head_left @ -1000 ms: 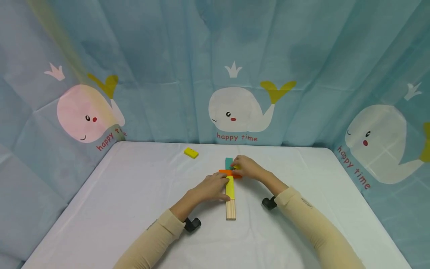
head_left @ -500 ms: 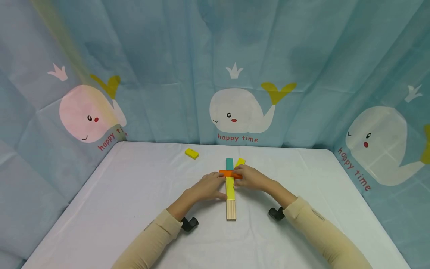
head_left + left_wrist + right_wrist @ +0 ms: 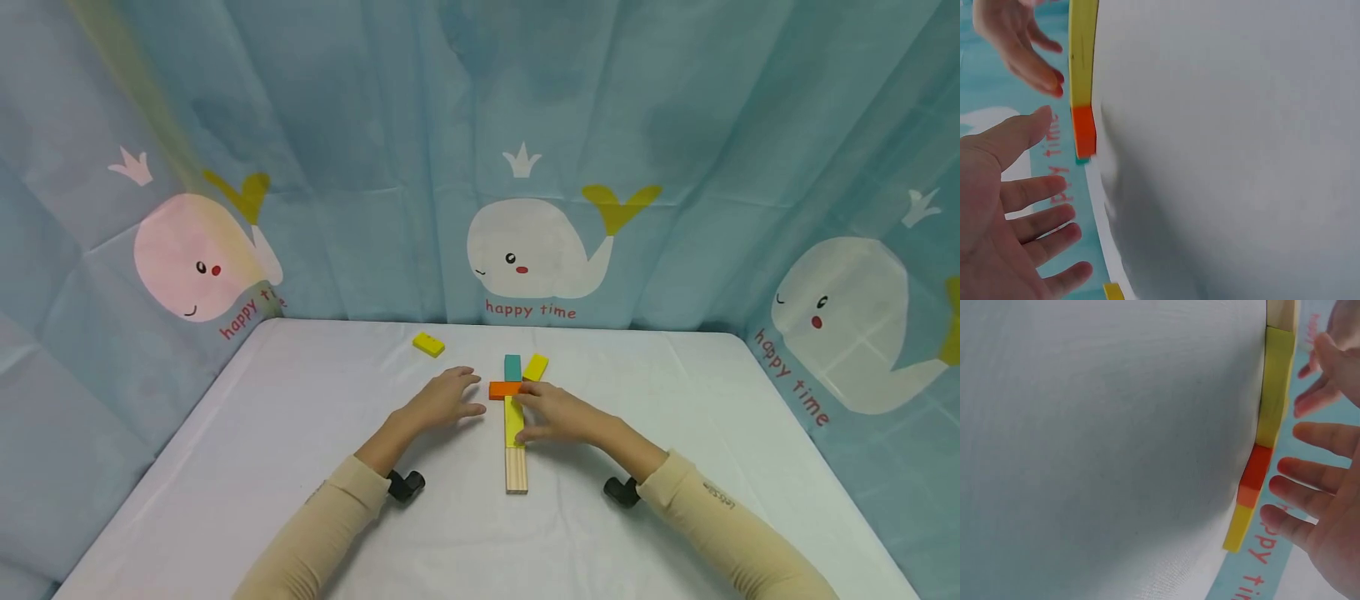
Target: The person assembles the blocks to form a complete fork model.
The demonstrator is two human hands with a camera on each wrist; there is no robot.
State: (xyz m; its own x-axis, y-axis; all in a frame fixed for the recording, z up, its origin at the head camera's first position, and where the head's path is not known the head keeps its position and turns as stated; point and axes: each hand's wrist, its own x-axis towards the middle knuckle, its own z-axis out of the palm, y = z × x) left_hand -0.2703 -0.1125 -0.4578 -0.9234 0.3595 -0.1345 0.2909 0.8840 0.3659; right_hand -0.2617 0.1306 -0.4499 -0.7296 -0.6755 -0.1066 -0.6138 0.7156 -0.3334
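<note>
A column of wooden blocks lies on the white table: a plain striped block (image 3: 516, 471) nearest me, a long yellow block (image 3: 513, 422), an orange block (image 3: 503, 391) set crosswise, and a teal block (image 3: 512, 367) farthest. Slanting off beside the teal one is a small yellow block (image 3: 536, 367). My left hand (image 3: 442, 402), fingers spread, hovers left of the orange block and holds nothing. Over the right side of the column my right hand (image 3: 564, 414) reaches with loosely extended fingers, covering the orange block's right end. In the right wrist view its fingers (image 3: 1310, 494) grip nothing.
Another small yellow block (image 3: 428, 345) lies apart at the back left of the tabletop (image 3: 315, 417). A blue curtain (image 3: 375, 233) with whale prints hangs behind and along both sides of the table.
My left hand has drawn back leftward from the column. My right hand has left the small slanted yellow block at the back and come nearer, beside the long yellow block.
</note>
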